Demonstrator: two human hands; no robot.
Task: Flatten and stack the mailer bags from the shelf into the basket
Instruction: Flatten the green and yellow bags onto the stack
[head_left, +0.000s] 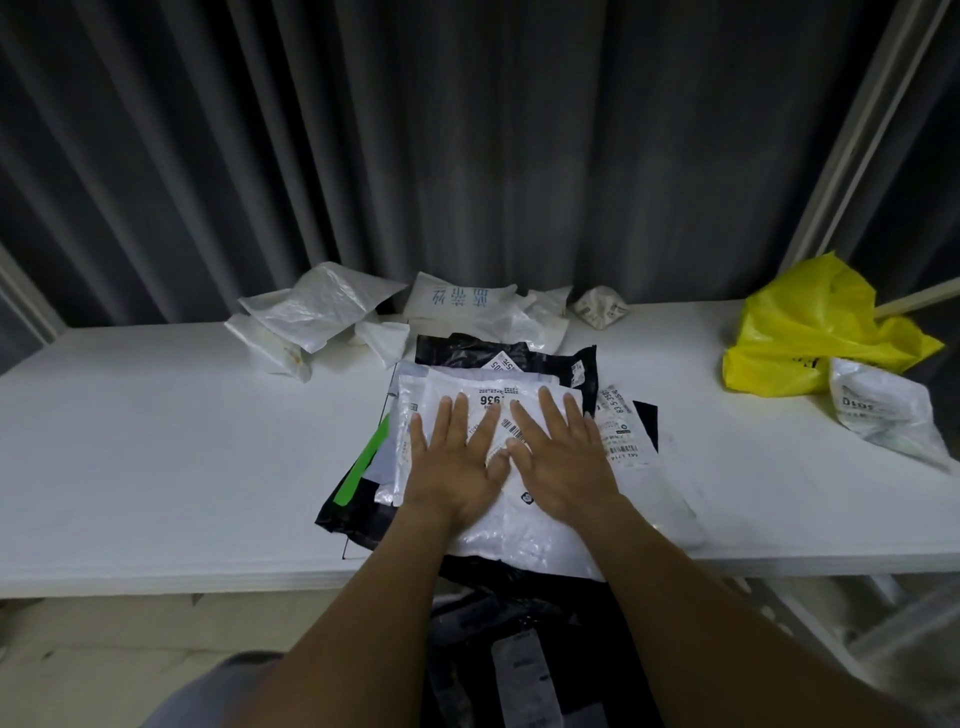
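Left hand (457, 467), right hand (563, 462) flat, fingers straight and spread, pressing white mailer bag (519, 535) on pile (457, 353), middle of shelf (156, 467) front edge. Better sweep palms outward, push air out, avoid shifting pile

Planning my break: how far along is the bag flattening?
Done: several flattened bags lie piled on the shelf. In hand: the left hand and right hand press the top white bag flat. Left: crumpled white bags at the back, a yellow bag and another white bag at the right; no basket is clearly visible.
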